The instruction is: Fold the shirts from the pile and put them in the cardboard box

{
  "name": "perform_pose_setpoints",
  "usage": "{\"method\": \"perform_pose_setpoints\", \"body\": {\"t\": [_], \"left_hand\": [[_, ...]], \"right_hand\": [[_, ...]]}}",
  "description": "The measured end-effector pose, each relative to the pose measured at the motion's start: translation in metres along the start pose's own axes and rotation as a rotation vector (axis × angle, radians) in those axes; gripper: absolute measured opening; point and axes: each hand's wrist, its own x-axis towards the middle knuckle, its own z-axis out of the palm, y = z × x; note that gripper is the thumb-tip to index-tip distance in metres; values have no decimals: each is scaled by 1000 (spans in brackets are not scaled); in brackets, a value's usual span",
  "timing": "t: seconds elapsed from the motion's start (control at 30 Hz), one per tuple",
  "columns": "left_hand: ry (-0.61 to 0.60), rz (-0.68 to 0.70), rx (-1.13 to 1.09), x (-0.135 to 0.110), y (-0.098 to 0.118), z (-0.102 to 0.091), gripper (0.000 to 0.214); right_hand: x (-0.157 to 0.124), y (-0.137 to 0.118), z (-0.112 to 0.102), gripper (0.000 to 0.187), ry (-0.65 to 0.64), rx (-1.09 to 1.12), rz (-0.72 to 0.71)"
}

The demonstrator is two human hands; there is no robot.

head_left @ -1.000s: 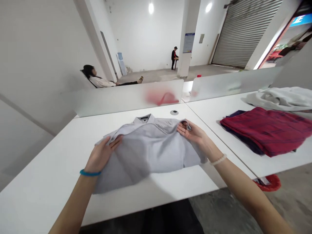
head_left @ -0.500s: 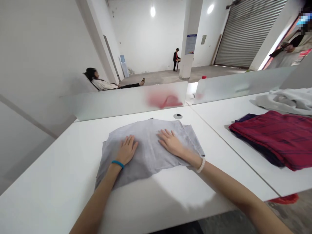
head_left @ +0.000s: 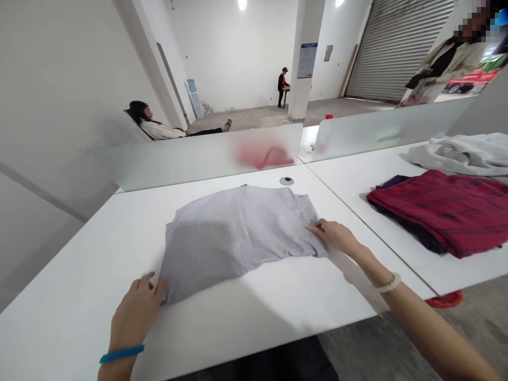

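Left hand [head_left: 135, 317] open, fingers curved, fingertips [head_left: 153, 283] at the lower-left corner of a folded grey shirt [head_left: 234, 243]. Right hand [head_left: 335, 236] on the shirt's lower-right edge, thumb hidden; pinch or plain touch impossible to tell. Shirt lying on a white table [head_left: 79, 280], with tabletop running on beyond its left and near edges. Frosted divider [head_left: 190, 153] along the far edge. Second table [head_left: 468, 259] just right, across a seam. On it, three garments: red plaid cloth [head_left: 440, 211], dark purple garment [head_left: 391, 181] partly hidden beneath, crumpled white cloth [head_left: 456, 153], cut off by the frame. Beyond, three other people: one seated [head_left: 159, 127], one standing [head_left: 282, 87], one cut off at upper right [head_left: 448, 69].
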Motion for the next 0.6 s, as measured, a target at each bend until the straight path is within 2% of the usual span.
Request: {"method": "perform_pose_setpoints", "body": {"t": [0.1,0.23,0.33,0.43,0.5,0.6], "left_hand": [[-90,-96,61,-9,7,-1,37],[-80,-168,-13,-9,23,-1,36],[-9,-255,-100,-11,26,-5,39],[37,-298,-244,-17,22,-7,43],[-15,-273,-355,-20,18,-6,41],[-84,-257,-363,-24,11,-4,37]], "right_hand": [[-16,5,3,33,-28,57,-55],[-27,-2,1,38,31,310,-143],[-39,-2,-4,44,45,728,-63],[-54,3,-3,47,-4,1119,45],[-61,6,2,47,-24,1227,88],[-64,10,7,45,-11,1207,115]]}}
